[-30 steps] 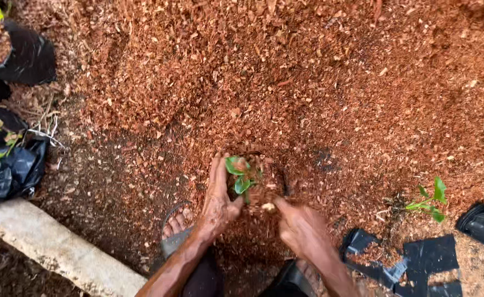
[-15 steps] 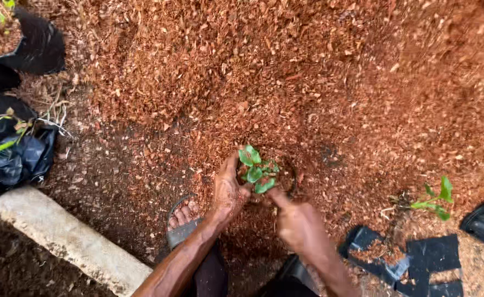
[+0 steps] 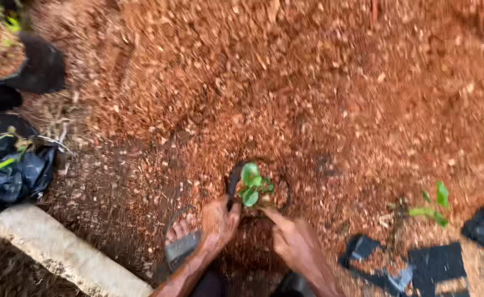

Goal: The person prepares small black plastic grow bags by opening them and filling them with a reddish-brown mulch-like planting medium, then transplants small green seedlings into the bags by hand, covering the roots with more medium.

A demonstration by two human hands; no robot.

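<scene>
While hands flank seedling (image 3: 254,188) (blurred): second seedling (image 3: 433,204) right, kerb (image 3: 60,254) left.

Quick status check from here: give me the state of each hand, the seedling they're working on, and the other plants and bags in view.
Left hand: on the black bag's rim, beside the seedling.
Right hand: finger stretched toward the seedling's base.
Seedling: upright, green leaves, in a black bag sunk in the wood chips.
Second seedling: standing at right, untouched.
Empty black bags: lying flat, lower right.
Bagged plants: grouped at left, partly blurred.
Sandalled foot: planted beside the left hand.
</scene>
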